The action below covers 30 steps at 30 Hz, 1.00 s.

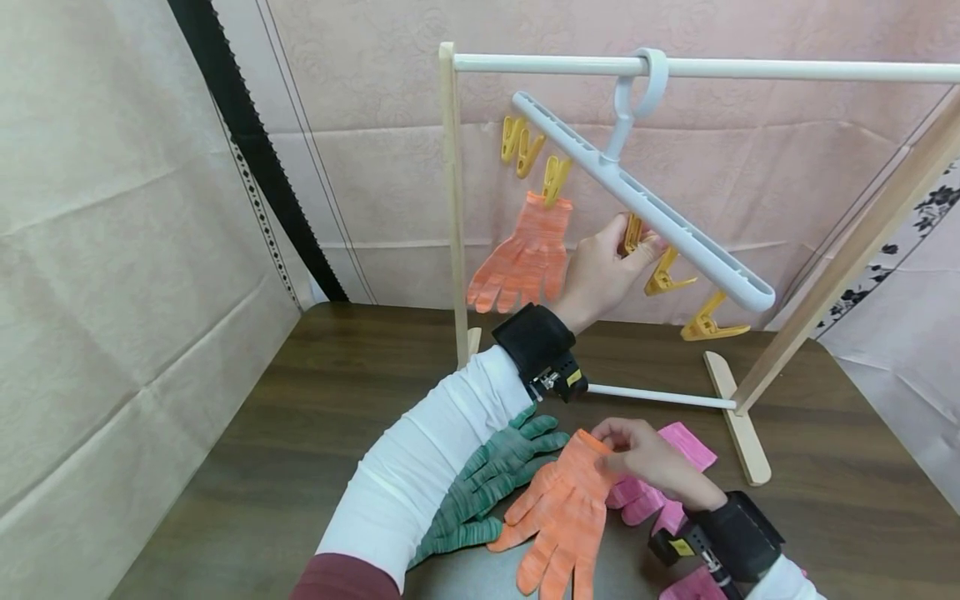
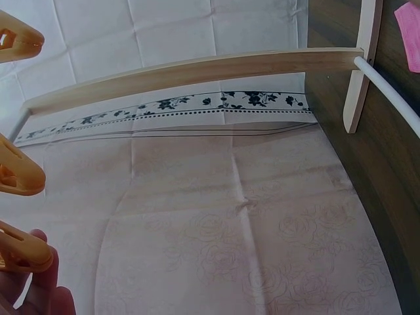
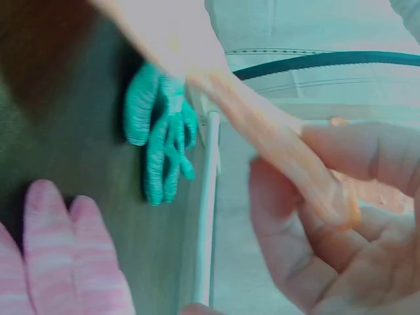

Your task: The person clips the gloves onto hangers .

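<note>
My left hand (image 1: pixel 600 271) is raised to the light-blue hanger (image 1: pixel 645 196) and pinches a yellow clothespin (image 1: pixel 632 235) hanging beneath its bar. In the left wrist view, fingertips (image 2: pixel 46 279) show behind that clip. Lower down, my right hand (image 1: pixel 648 457) pinches the cuff of an orange glove (image 1: pixel 562 508), whose fingers hang toward me. The right wrist view shows the cuff (image 3: pixel 321 190) between thumb and fingers. Another orange glove (image 1: pixel 528 250) hangs by its cuff from a yellow clothespin (image 1: pixel 555 179) on the hanger's left part.
A green glove (image 1: pixel 495 471) lies under my left forearm, and pink gloves (image 1: pixel 686 446) lie beneath and beside my right hand. The hanger hooks over the white rail (image 1: pixel 540 63) of a wooden stand (image 1: pixel 847 250). More yellow clothespins (image 1: pixel 708 321) hang along the hanger.
</note>
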Tool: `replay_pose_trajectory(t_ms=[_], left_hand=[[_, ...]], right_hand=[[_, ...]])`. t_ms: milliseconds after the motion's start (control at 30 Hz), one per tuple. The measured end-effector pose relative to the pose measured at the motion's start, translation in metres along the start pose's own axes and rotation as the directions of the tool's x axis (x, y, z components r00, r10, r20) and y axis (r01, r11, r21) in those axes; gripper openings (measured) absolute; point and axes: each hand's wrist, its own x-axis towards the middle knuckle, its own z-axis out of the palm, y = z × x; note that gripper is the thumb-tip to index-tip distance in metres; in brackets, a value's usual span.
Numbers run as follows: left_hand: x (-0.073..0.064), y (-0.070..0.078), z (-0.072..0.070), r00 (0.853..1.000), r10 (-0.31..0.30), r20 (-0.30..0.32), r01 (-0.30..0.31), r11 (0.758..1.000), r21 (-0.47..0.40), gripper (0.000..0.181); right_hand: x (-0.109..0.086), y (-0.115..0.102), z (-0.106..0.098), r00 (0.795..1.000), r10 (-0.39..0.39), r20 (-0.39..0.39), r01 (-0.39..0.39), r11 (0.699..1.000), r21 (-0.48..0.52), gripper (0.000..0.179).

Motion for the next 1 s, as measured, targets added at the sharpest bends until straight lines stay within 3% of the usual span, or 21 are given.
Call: replay_pose_trajectory(t_ms=[200, 467, 833, 1000], left_hand=[[-0.001, 0.000, 0.000, 1.000, -0.005, 0.003, 0.005, 1.000, -0.006, 0.027], [-0.002, -0.001, -0.001, 1.000, -0.004, 0.004, 0.004, 1.000, -0.004, 0.027], [-0.002, -0.001, -0.002, 1.000, 0.005, -0.019, -0.004, 0.999, 0.033, 0.026], [-0.002, -0.001, -0.002, 1.000, -0.005, -0.029, 0.006, 0.999, 0.052, 0.025]], right_hand=[[0.001, -0.006, -0.003, 0.988, -0.019, -0.152, 0.013, 0.999, -0.038, 0.021], [0.005, -0.011, -0.008, 0.962, -0.031, -0.272, 0.045, 0.998, 0.047, 0.030], [0.009, -0.024, -0.018, 0.914, -0.197, -0.355, 0.210, 0.978, -0.001, 0.028], [0.013, -0.033, -0.024, 0.876, -0.275, -0.395, 0.293, 0.956, -0.017, 0.023]])
